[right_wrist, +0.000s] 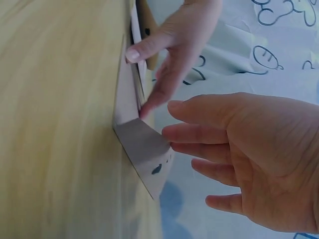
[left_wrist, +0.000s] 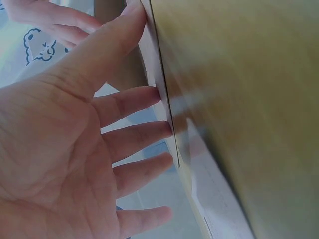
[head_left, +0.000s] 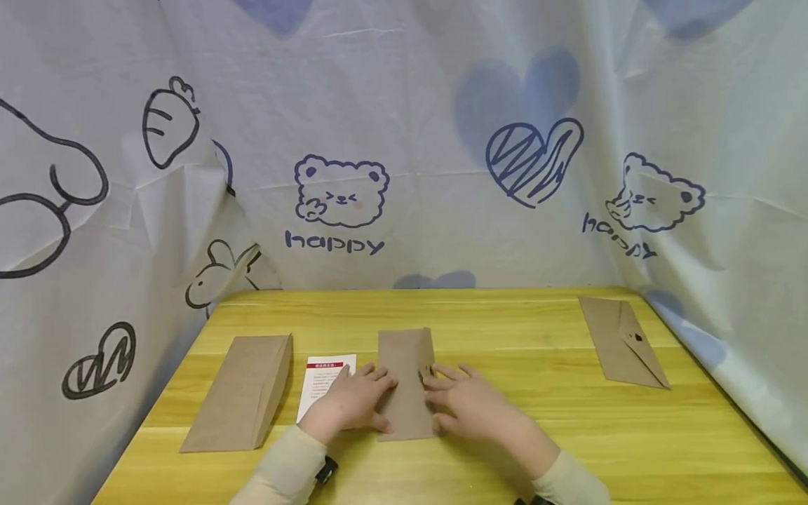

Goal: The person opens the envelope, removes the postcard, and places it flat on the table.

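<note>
A brown paper envelope (head_left: 401,393) lies upright in front of me, between both hands. My left hand (head_left: 356,398) rests its fingertips and thumb along the envelope's left edge, fingers spread and nearly straight. In the right wrist view, a flap (right_wrist: 142,149) with a dark mark stands up from the envelope's side. My right hand (head_left: 470,403) touches that raised flap with its fingertips, the fingers extended and not wrapped round it. Partly under my left forearm in the head view is a white printed card (head_left: 325,375) with a red band.
Another brown envelope (head_left: 236,393) with a partly lifted side lies at the left. At the far right, a brown envelope (head_left: 615,344) with a dark mark lies slanted. A printed white cloth (head_left: 429,140) hangs behind and beside the yellow wooden table (head_left: 505,322).
</note>
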A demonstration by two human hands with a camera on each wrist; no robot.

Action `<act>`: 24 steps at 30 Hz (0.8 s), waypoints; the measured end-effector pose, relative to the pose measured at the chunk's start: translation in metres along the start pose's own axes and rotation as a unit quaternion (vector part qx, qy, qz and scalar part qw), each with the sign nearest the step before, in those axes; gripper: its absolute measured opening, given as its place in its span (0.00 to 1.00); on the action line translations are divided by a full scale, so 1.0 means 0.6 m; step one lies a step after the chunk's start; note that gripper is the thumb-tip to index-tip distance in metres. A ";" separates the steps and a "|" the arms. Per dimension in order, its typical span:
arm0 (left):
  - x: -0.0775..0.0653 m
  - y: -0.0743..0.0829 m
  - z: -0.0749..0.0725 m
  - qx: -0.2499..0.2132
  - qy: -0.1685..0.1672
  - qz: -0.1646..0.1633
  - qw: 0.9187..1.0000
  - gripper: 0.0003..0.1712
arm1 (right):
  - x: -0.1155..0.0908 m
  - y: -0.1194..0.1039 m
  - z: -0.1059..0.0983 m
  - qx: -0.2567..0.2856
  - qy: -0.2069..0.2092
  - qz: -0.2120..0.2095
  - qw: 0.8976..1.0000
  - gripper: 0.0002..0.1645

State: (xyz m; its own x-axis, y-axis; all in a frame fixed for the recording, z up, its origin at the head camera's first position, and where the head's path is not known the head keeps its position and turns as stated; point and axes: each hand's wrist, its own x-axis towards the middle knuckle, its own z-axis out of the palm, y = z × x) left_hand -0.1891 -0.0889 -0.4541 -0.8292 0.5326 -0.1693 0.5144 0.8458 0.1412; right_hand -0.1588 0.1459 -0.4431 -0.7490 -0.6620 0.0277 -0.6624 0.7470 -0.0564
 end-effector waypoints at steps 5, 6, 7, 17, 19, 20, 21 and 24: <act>0.000 0.001 -0.001 -0.007 0.001 0.001 1.000 0.44 | -0.011 0.013 -0.009 -0.003 0.027 0.009 1.000 0.20; 0.000 0.001 0.000 -0.009 0.002 0.001 1.000 0.44 | -0.013 0.017 -0.010 -0.005 0.032 0.014 0.999 0.20; 0.000 0.001 -0.001 -0.010 0.003 0.002 1.000 0.44 | -0.015 0.020 -0.011 -0.007 0.037 0.019 0.999 0.20; 0.000 0.000 0.001 -0.015 -0.002 0.000 1.000 0.44 | -0.022 0.054 0.000 -0.031 0.037 0.067 0.997 0.21; 0.000 0.000 0.002 -0.014 -0.002 0.000 1.000 0.44 | -0.022 0.059 0.004 -0.032 0.028 0.073 0.996 0.23; 0.001 0.000 0.002 -0.014 -0.001 0.001 1.000 0.44 | -0.021 0.061 0.006 -0.034 0.025 0.073 0.996 0.23; 0.001 -0.001 0.003 -0.013 0.000 0.001 1.000 0.44 | -0.021 0.062 0.009 -0.035 0.023 0.073 0.996 0.23; 0.001 -0.001 0.003 -0.015 0.003 0.002 1.000 0.44 | -0.019 0.068 0.017 -0.032 0.019 0.066 0.997 0.23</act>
State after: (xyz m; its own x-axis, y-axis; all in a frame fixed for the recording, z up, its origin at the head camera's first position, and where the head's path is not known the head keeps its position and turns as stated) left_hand -0.1895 -0.0890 -0.4560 -0.8281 0.5363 -0.1633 0.5118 0.8421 0.1704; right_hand -0.1774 0.1835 -0.4561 -0.8288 -0.5560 0.0629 -0.5570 0.8305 0.0018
